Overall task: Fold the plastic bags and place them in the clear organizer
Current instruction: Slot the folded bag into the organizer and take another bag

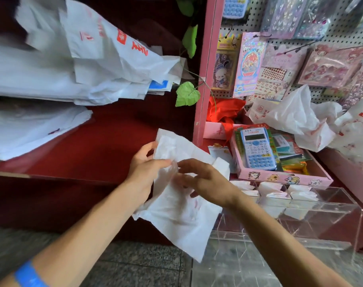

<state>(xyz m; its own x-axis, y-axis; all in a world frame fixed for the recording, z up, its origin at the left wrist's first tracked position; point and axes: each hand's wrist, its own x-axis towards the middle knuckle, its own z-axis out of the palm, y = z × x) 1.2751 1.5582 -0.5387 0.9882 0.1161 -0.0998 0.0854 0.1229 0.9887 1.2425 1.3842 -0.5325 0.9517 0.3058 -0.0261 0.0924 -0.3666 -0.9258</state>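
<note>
A white plastic bag (176, 216) with faint red print hangs in the air in front of a dark red counter. My left hand (144, 168) pinches its upper part between thumb and fingers. My right hand (203, 179) reaches across the bag's middle with fingers spread and slightly bent, touching the plastic. The clear organizer (321, 220) stands at the lower right, and several folded white bags (273, 191) sit in its back compartments. Loose crumpled bags (296, 119) lie further right behind it.
A stack of flat white bags (73, 65) hangs at the upper left. A pink tray (280, 177) with a blue calculator (257, 148) sits behind the organizer. A pink pegboard rack (205, 69) holds sticker packs. Green paper leaves (186, 94) dangle beside it.
</note>
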